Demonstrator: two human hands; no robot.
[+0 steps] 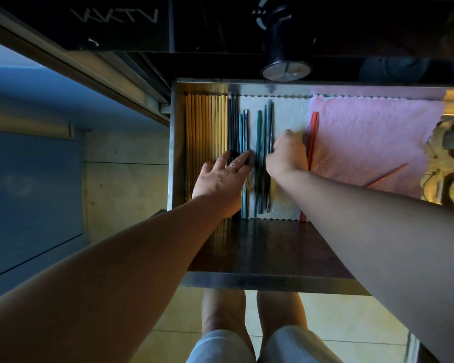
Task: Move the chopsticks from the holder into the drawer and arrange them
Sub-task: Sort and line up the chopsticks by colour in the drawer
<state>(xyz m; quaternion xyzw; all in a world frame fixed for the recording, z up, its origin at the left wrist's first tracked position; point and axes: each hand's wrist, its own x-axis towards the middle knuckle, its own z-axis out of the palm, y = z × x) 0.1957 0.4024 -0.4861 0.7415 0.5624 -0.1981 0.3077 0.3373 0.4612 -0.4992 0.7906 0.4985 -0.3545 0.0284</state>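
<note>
A person's left hand lies flat in an open metal drawer, its fingers straight and slightly spread, the fingertips pressing on a row of dark chopsticks. The right hand is curled knuckles-up just beside the teal chopsticks; its fingertips are hidden, so it is not possible to tell whether it pinches any of them.

Smooth yellow chopsticks lie packed side by side against the drawer's left wall, with the dark ones next to them. The thin teal sticks lie loosely parallel on a white, scallop-edged cloth. A red pair lies along the edge of a crinkled pink cloth, and a single red stick lies askew on it, well apart from the rest.

The black cylindrical holder stands on the dark counter behind the drawer's far rim. Most of the pink cloth is bare, as is the drawer's dark near strip.
</note>
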